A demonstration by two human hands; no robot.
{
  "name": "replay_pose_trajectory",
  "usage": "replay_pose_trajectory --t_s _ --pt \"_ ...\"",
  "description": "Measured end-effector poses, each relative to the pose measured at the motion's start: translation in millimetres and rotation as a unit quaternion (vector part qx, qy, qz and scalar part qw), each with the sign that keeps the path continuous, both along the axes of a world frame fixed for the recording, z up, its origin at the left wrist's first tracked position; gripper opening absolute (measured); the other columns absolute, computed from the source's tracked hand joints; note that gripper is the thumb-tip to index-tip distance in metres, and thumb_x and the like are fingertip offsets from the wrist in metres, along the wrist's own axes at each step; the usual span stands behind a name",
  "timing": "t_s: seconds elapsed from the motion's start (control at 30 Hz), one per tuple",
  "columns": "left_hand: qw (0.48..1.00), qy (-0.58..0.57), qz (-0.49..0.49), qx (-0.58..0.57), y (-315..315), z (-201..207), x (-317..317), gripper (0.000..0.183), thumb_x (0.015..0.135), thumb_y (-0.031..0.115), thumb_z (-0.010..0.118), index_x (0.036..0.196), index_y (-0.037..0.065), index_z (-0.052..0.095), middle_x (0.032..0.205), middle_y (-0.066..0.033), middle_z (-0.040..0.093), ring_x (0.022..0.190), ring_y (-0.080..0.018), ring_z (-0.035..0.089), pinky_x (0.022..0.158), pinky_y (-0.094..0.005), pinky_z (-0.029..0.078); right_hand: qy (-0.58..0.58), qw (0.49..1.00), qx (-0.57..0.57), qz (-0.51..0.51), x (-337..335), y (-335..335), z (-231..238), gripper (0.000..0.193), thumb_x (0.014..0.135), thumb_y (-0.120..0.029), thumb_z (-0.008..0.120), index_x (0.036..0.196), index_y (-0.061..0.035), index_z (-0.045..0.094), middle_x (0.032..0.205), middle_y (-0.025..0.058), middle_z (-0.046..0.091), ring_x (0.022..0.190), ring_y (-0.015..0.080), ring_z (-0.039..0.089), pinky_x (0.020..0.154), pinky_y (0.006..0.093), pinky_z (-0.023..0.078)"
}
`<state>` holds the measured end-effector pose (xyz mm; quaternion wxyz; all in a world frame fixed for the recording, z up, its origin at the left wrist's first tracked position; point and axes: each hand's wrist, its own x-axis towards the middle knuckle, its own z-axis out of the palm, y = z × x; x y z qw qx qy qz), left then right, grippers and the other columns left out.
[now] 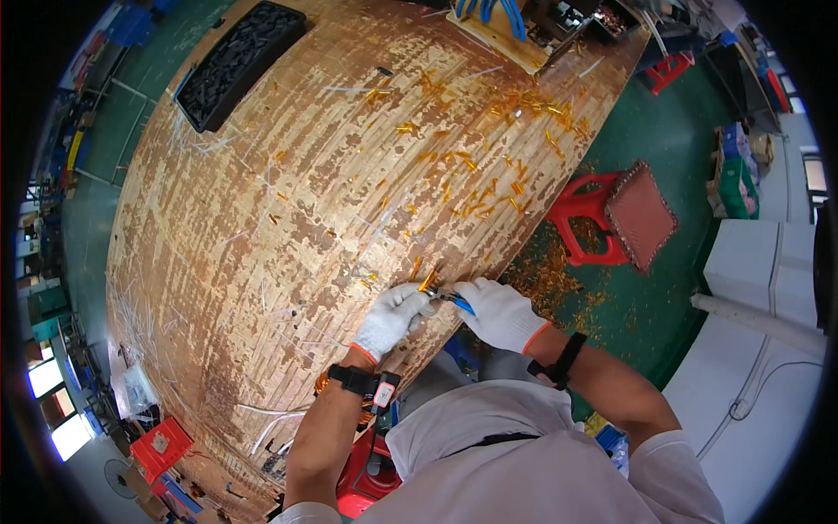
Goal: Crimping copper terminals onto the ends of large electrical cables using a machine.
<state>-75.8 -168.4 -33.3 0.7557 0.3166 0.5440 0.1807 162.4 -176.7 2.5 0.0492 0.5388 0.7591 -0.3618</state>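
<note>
Head view: right fingers (469,291) clasp blue tool (461,303), left fingers (410,295) pinch amber piece (427,280).

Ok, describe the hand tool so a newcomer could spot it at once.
Find the worn tabletop, then the white-gloved right hand at its near right edge. The blue-handled tool juts from there toward the left hand; its colour sets it apart from the amber pieces nearby.

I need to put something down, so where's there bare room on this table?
Mostly bare table lies between the black tray, the left hand and the pale strips along the left edge, with a few stray scraps. Another patch borders the tray's right side. Amber pieces crowd the table's right side.
</note>
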Motion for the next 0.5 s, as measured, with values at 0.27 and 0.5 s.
replay_pose_trajectory --t_s 0.27,0.5 --pt "0.988 -0.113 0.068 -0.084 3 4 -9 0.014 0.102 0.016 0.063 0.103 0.003 0.069 0.080 -0.0036 0.069 0.056 -0.0073 0.045 0.050 -0.0230 0.034 0.039 0.993 0.113 0.011 3 -10 -10 0.046 0.095 -0.033 0.067 0.134 -0.0100 0.058 0.107 0.0145 0.064 0.100 0.0334 0.066 0.086 0.0444 0.053" --pt "0.960 -0.215 0.039 -0.175 10 8 -20 0.021 0.102 0.014 0.060 0.112 -0.004 0.063 0.093 -0.0097 0.067 0.056 -0.0066 0.040 0.046 -0.0211 0.027 0.096 0.958 0.257 0.082 5 6 -18 0.052 0.090 -0.029 0.072 0.135 -0.0083 0.058 0.112 0.0108 0.060 0.107 0.0299 0.060 0.095 0.0445 0.047"
